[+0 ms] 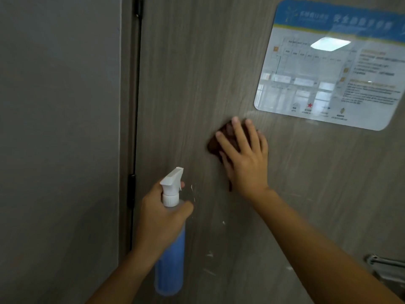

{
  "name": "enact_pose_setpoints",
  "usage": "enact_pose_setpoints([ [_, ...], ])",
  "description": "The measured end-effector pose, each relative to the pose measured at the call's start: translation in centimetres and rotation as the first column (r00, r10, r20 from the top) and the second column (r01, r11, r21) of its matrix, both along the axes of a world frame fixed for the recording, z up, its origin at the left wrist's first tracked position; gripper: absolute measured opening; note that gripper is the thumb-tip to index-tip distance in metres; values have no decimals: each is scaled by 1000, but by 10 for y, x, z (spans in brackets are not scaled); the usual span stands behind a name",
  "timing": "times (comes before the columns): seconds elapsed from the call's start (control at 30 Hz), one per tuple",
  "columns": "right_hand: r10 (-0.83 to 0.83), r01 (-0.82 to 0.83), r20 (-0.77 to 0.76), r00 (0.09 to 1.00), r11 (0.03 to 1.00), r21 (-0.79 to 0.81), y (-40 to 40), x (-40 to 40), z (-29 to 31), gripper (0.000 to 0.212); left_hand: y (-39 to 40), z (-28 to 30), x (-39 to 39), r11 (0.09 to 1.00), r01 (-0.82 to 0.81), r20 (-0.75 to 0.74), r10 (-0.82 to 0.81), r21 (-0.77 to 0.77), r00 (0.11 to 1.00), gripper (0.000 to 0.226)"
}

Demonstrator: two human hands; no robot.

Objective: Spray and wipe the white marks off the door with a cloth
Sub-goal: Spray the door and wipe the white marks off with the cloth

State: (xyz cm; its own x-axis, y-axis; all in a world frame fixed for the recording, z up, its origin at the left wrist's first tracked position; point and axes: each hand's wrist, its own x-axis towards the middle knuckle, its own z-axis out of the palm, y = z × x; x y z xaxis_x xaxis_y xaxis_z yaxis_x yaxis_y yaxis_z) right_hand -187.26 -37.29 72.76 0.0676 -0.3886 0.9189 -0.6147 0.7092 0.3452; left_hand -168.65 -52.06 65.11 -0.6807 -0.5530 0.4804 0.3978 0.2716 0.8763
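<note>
Right hand (243,159) spread flat, pressing brown cloth (215,143) on door (188,84) just under plan sign (328,66), prob. to rub. Left hand (162,218) wrapped round spray bottle (169,249), kept near remaining white marks (192,191) below, approx. 4 visible.

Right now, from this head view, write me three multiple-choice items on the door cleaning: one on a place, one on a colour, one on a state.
1. Where is the cloth?
A. Below the evacuation sign
B. On the door handle
C. On the floor

2. What colour is the liquid in the spray bottle?
A. Green
B. Blue
C. Clear

3. What is the right hand doing?
A. Hanging free
B. Gripping the handle
C. Pressing the cloth flat on the door

Answers: 1 A, the cloth sits under the sign's lower left corner. 2 B, the bottle body shows blue. 3 C, spread fingers cover the cloth; the left hand holds the bottle.
</note>
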Motion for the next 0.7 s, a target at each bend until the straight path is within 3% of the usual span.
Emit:
enact_pose_setpoints([
  [0.1, 1, 8, 47, 999, 983, -185, -18, 6, 21, 39, -2, -1, 1, 1000, -2, -8, 2, 2, 1000, 44],
  [0.17, -6, 14, 40, 999, 978, -210, -28, 8, 16, 39, -4, -2, 1, 1000, -4, -10, 4, 1, 1000, 45],
  [0.27, 29, -29, -5, 1000, 1000, 0, -34, 8, -17, 40, -5, -2, 1, 1000, -14, -18, 14, -4, 1000, 44],
  [0.37, 84, -75, -19, 996, 956, 285, -26, 5, -59, 37, -6, -3, 2, 1000, -17, -21, 17, -16, 1000, 45],
  [0.47, 65, -49, -28, 998, 924, 379, -17, 2, -61, 39, -8, -6, 2, 1000, -17, -14, 16, -13, 1000, 46],
  [0.63, 25, -25, 5, 1000, 1000, 16, -34, 7, 1, 39, -11, -7, 0, 1000, -16, 9, 16, -9, 1000, 43],
  [0.7, 30, -30, 8, 1000, 998, -49, -45, 8, 7, 39, -12, -7, -1, 1000, -26, 14, 26, -13, 1000, 43],
])
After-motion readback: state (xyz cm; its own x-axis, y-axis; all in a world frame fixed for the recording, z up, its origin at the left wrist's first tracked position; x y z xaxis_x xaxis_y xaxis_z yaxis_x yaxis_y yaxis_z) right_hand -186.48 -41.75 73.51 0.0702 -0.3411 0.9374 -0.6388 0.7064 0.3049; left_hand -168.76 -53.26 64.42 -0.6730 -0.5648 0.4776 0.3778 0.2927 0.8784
